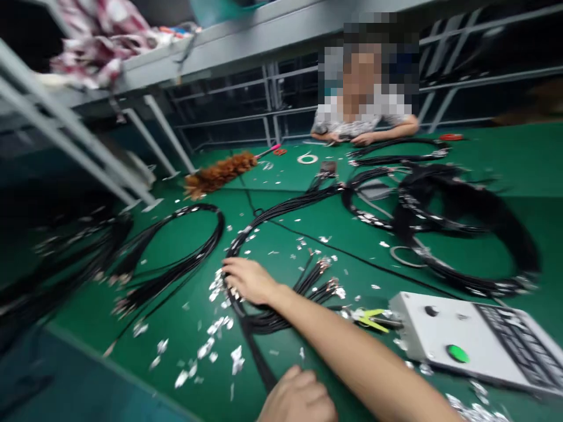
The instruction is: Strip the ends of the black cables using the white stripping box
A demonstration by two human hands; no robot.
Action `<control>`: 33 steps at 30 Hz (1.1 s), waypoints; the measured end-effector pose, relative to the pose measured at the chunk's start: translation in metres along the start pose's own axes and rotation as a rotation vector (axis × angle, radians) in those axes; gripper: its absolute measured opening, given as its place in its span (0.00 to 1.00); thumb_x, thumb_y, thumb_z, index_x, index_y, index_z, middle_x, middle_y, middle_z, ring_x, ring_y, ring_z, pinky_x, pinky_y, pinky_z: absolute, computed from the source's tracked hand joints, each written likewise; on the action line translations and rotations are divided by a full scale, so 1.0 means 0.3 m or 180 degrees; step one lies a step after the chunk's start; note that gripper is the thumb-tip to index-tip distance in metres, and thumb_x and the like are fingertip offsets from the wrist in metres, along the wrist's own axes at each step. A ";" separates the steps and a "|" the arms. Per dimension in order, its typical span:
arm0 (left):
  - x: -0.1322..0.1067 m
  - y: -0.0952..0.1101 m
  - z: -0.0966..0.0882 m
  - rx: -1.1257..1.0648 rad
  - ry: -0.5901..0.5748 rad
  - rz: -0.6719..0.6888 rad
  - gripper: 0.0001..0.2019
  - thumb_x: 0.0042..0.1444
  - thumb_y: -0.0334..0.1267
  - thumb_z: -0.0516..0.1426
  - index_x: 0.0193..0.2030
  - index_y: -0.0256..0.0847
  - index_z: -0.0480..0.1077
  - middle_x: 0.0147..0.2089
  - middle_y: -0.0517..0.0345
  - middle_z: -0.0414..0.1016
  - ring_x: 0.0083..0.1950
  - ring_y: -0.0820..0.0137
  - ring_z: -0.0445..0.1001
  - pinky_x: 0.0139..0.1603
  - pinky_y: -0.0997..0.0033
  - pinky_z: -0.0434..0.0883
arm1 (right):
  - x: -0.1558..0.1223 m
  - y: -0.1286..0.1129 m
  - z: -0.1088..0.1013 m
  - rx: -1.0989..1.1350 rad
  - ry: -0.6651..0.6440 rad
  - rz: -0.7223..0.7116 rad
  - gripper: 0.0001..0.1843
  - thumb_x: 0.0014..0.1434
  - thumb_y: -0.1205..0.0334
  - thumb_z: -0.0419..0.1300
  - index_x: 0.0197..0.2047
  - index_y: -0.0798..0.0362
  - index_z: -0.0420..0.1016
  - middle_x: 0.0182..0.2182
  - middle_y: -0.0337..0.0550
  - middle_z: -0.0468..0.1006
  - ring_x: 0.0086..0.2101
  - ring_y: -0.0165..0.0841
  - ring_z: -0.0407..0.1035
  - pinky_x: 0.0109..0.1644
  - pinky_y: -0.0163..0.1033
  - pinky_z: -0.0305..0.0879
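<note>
A bundle of thin black cables (303, 201) curves across the green table in front of me, with bare copper-coloured ends fanned out at its inner side. My right hand (250, 281) reaches in from the lower right, fingers closed over the left bend of this bundle. At the bottom edge my left hand (299, 398) is curled, partly cut off by the frame. A flat black strand (258, 354) runs from the bundle down to that hand and seems gripped in it. Motion blurs the finer details.
White box with a green button (479, 340) and yellow-green clip (373, 320) stand right. Looped cables (193, 258) lie left, thick coils (523, 240) right. Foil scraps (237, 358) litter the green table (352, 375). A brown duster (222, 173) lies behind; a person (365, 117) sits opposite.
</note>
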State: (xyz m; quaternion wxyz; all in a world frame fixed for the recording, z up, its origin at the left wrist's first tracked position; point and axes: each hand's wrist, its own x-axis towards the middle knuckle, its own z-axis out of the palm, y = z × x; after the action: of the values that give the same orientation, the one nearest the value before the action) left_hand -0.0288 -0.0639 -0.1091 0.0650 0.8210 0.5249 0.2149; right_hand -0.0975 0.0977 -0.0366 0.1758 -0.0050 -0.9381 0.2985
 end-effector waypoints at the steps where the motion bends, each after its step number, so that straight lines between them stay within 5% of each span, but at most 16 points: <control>1: 0.005 0.001 0.005 0.0044 -0.0004 0.0021 0.17 0.62 0.54 0.56 0.30 0.44 0.70 0.23 0.64 0.69 0.30 0.72 0.66 0.31 0.69 0.59 | -0.031 -0.008 -0.002 0.0064 0.0051 0.0093 0.17 0.71 0.71 0.46 0.57 0.58 0.70 0.58 0.52 0.72 0.58 0.34 0.65 0.62 0.44 0.60; 3: 0.013 0.004 0.000 0.0067 -0.0118 -0.0051 0.16 0.60 0.55 0.57 0.32 0.44 0.70 0.24 0.64 0.69 0.31 0.71 0.66 0.32 0.68 0.57 | -0.100 -0.019 -0.012 0.0182 0.0069 0.0164 0.17 0.70 0.71 0.48 0.57 0.57 0.70 0.57 0.53 0.72 0.57 0.38 0.66 0.61 0.49 0.61; 7: 0.023 0.015 -0.017 0.0029 -0.0395 -0.0251 0.14 0.58 0.53 0.60 0.33 0.45 0.70 0.25 0.65 0.70 0.32 0.71 0.67 0.34 0.68 0.56 | -0.177 -0.028 -0.047 0.0206 -0.0312 0.0104 0.14 0.67 0.68 0.56 0.54 0.51 0.74 0.55 0.43 0.73 0.53 0.34 0.69 0.58 0.38 0.64; 11: 0.020 0.006 0.016 0.0041 -0.0406 -0.0218 0.18 0.58 0.57 0.58 0.30 0.45 0.70 0.23 0.65 0.68 0.31 0.71 0.66 0.31 0.67 0.55 | -0.080 -0.005 -0.060 -0.0208 -0.0305 0.0585 0.21 0.69 0.71 0.48 0.61 0.51 0.69 0.53 0.48 0.72 0.52 0.37 0.69 0.55 0.40 0.66; 16: 0.012 -0.010 0.089 0.0103 -0.0326 -0.0441 0.18 0.62 0.55 0.55 0.27 0.45 0.69 0.21 0.64 0.67 0.29 0.72 0.65 0.29 0.67 0.54 | 0.075 0.046 -0.044 -0.0709 -0.0360 0.0895 0.32 0.61 0.77 0.51 0.66 0.47 0.64 0.53 0.51 0.70 0.53 0.43 0.65 0.54 0.45 0.65; 22: 0.013 -0.010 0.093 0.0006 -0.0402 -0.0413 0.15 0.57 0.56 0.60 0.31 0.48 0.73 0.24 0.64 0.72 0.31 0.70 0.67 0.31 0.67 0.55 | 0.104 0.097 -0.063 -0.0892 -0.0345 0.1082 0.33 0.62 0.77 0.48 0.68 0.46 0.60 0.53 0.54 0.69 0.52 0.44 0.65 0.52 0.46 0.65; 27: 0.020 0.003 0.016 -0.0089 -0.0329 -0.0243 0.17 0.57 0.57 0.59 0.32 0.45 0.70 0.25 0.65 0.72 0.32 0.71 0.69 0.33 0.68 0.58 | 0.021 0.042 -0.120 -0.0799 -0.0606 0.0872 0.26 0.65 0.73 0.50 0.64 0.49 0.67 0.49 0.53 0.72 0.49 0.44 0.67 0.50 0.45 0.65; 33: 0.027 0.032 -0.068 -0.0276 -0.0220 -0.0366 0.09 0.60 0.46 0.59 0.36 0.45 0.69 0.30 0.65 0.74 0.34 0.71 0.71 0.40 0.68 0.61 | -0.169 -0.053 -0.107 -0.0296 -0.0933 0.0165 0.21 0.63 0.73 0.56 0.54 0.43 0.76 0.43 0.41 0.75 0.44 0.34 0.70 0.48 0.37 0.64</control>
State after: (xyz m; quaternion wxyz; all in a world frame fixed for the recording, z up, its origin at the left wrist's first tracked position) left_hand -0.0266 -0.0633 -0.0853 0.1309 0.7928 0.5588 0.2049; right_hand -0.0378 0.0966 -0.0198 0.0289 0.0063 -0.9660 0.2567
